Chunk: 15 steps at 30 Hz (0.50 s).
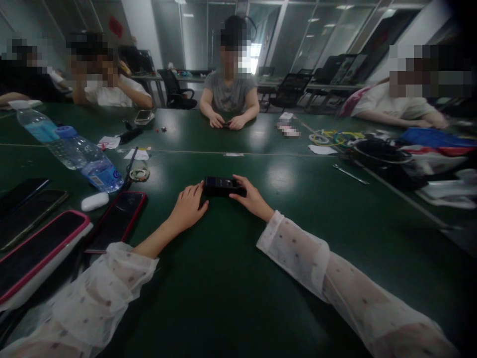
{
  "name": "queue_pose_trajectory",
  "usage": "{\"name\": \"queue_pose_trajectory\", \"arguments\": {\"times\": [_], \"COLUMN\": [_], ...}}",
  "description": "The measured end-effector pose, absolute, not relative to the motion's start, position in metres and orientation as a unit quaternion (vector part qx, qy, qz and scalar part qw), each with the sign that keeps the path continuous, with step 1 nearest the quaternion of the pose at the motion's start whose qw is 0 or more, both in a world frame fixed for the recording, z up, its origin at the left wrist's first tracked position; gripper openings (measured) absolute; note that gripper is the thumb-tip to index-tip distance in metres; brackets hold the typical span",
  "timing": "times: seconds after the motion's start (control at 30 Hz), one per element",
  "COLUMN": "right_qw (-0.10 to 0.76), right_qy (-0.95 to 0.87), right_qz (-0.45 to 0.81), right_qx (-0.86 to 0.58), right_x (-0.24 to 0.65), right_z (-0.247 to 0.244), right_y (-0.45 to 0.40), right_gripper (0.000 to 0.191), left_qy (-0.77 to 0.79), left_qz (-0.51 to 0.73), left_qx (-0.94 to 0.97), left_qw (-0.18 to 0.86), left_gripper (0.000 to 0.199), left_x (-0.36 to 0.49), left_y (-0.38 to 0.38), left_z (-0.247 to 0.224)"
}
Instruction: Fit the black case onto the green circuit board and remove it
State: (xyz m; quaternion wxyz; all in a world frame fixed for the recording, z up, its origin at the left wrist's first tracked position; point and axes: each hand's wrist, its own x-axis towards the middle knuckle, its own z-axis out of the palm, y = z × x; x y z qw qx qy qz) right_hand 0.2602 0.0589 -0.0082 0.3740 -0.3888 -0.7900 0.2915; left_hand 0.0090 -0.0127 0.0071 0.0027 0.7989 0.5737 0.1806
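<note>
A small black device (219, 187) with a dark screen and buttons on its top lies on the green table (223, 258), in front of me. My right hand (251, 198) grips its right end, thumb on the near side and fingers on the far side. At the left end, my left hand (189, 206) rests palm down on the table, its fingers apart and its fingertips beside or touching the device. I see nothing held in the left hand.
Phones (117, 221), a white earbud case (95, 201) and water bottles (91, 161) are at the left. Cables (343, 139), bags (436, 139) and a wrench (350, 174) lie at the right. Several people sit around the table; one opposite (230, 92) holds a small dark object.
</note>
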Motion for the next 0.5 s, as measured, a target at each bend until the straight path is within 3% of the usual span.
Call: {"name": "queue_pose_trajectory", "arguments": {"times": [0.2,0.5], "right_qw": [0.369,0.363], "right_qy": [-0.796,-0.797], "right_qz": [0.284,0.275], "right_qx": [-0.386,-0.396], "right_x": [0.2603,0.2598], "right_z": [-0.0087,-0.0049], "right_y": [0.0595,0.0567], "right_gripper": [0.061,0.056], "left_qy": [0.572,0.569], "left_qz": [0.189,0.182], "left_qx": [0.798,0.802], "left_qw": [-0.005,-0.009], "left_gripper": [0.069,0.063], "left_x": [0.0086,0.0082], "left_y": [-0.0121,-0.01], "left_z": [0.0044,0.0024]}}
